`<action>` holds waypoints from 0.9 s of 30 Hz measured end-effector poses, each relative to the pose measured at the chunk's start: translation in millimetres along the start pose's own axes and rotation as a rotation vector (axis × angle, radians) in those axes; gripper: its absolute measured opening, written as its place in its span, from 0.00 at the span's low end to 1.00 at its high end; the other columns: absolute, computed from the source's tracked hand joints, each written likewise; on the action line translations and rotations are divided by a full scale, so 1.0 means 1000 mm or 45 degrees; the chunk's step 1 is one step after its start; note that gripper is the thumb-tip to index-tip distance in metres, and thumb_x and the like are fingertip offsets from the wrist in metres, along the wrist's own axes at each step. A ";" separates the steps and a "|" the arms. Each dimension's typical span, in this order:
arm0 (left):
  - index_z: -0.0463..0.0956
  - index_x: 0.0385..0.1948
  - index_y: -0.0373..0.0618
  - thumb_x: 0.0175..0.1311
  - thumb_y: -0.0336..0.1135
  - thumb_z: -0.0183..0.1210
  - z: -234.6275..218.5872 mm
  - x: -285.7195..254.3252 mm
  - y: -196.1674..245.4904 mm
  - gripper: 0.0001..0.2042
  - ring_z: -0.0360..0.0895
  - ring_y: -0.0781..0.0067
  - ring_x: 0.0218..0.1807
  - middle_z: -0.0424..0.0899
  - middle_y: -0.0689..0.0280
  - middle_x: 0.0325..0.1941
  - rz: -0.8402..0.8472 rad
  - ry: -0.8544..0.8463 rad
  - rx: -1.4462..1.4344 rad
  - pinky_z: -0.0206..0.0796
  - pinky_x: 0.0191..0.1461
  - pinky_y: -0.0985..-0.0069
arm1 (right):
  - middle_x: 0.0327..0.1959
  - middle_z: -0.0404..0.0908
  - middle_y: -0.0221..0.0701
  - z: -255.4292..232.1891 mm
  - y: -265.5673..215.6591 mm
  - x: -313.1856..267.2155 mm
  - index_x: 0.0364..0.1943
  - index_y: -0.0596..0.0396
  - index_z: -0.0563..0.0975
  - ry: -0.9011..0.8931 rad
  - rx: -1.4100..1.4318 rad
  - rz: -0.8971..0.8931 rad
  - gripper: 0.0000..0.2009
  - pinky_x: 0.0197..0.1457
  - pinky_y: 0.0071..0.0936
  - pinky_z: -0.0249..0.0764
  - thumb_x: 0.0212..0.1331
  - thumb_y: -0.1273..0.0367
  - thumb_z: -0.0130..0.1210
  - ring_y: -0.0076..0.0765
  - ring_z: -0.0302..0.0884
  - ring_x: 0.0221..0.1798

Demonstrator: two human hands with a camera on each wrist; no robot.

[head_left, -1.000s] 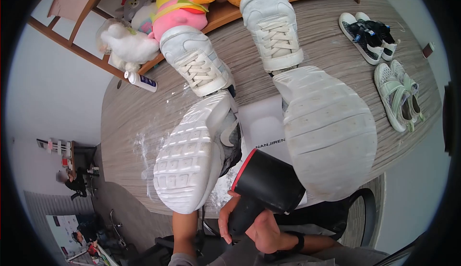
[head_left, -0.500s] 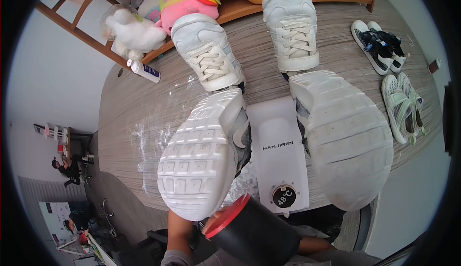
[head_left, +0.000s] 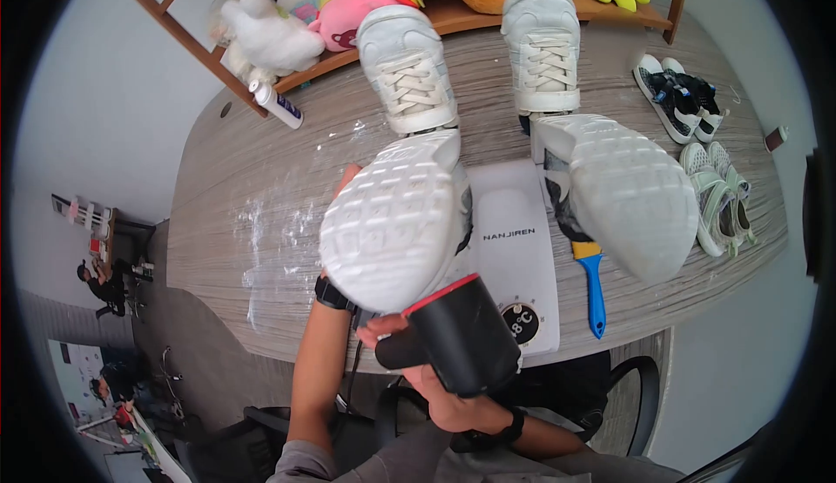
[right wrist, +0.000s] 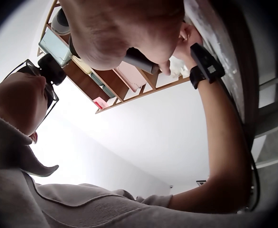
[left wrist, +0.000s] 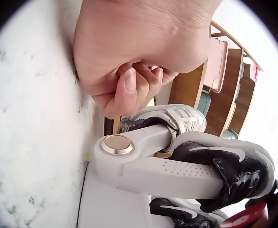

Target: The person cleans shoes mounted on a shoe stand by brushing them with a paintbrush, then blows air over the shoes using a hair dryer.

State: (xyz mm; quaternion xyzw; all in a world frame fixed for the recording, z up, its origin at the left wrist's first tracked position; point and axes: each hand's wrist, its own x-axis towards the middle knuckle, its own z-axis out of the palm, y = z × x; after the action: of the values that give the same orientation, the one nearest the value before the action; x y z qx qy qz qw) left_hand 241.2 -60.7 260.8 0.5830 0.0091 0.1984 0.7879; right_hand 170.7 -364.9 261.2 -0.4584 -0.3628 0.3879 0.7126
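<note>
My right hand (head_left: 448, 400) grips the handle of a black hair dryer (head_left: 461, 335) with a red rim, in front of a white shoe dryer (head_left: 505, 261) marked NANJIREN. White-soled sneakers hang on its arms; the front left sneaker (head_left: 392, 222) and front right sneaker (head_left: 636, 195) turn their soles towards me. In the head view the front left sneaker mostly hides my left hand (left wrist: 134, 52). The left wrist view shows its fingers curled in towards the palm, low over the white-smeared tabletop (left wrist: 29, 128), with no object visible in them.
A blue-handled brush (head_left: 594, 296) lies right of the shoe dryer. Black shoes (head_left: 684, 100) and pale green shoes (head_left: 718, 200) stand at the right. A white bottle (head_left: 277, 105) and plush toys (head_left: 270, 30) on a wooden shelf (head_left: 475, 20) are at the back. White powder marks the table's left side.
My left arm has reached farther forward over the table. The hair dryer dips low, then rises in front of the shoe dryer's dial. The blue-handled brush has come into view as the camera shifted.
</note>
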 end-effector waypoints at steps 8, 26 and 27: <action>0.58 0.17 0.56 0.67 0.40 0.42 0.067 0.016 0.038 0.14 0.57 0.84 0.16 0.57 0.77 0.13 -0.517 0.692 -0.538 0.55 0.19 0.82 | 0.38 0.73 0.25 0.014 -0.023 0.023 0.49 0.62 0.75 0.315 0.625 -0.071 0.09 0.43 0.19 0.68 0.73 0.79 0.43 0.20 0.69 0.39; 0.50 0.17 0.59 0.65 0.44 0.41 0.043 0.018 0.028 0.15 0.42 0.83 0.14 0.46 0.79 0.13 -0.375 0.042 -0.709 0.40 0.16 0.80 | 0.53 0.77 0.43 -0.013 -0.016 -0.002 0.62 0.58 0.66 0.443 -0.213 0.102 0.22 0.58 0.48 0.77 0.65 0.71 0.55 0.44 0.80 0.50; 0.51 0.17 0.59 0.65 0.43 0.41 0.044 0.019 0.028 0.15 0.42 0.83 0.14 0.46 0.79 0.13 -0.399 0.047 -0.729 0.40 0.16 0.80 | 0.53 0.77 0.44 -0.014 -0.016 -0.001 0.63 0.58 0.66 0.462 -0.236 0.094 0.23 0.58 0.49 0.77 0.65 0.71 0.55 0.44 0.81 0.50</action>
State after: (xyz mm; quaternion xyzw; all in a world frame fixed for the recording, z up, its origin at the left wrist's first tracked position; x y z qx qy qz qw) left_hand 261.0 -87.9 305.2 0.3257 0.0570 0.0798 0.9404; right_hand 185.7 -375.7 271.2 -0.5975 -0.2455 0.2898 0.7063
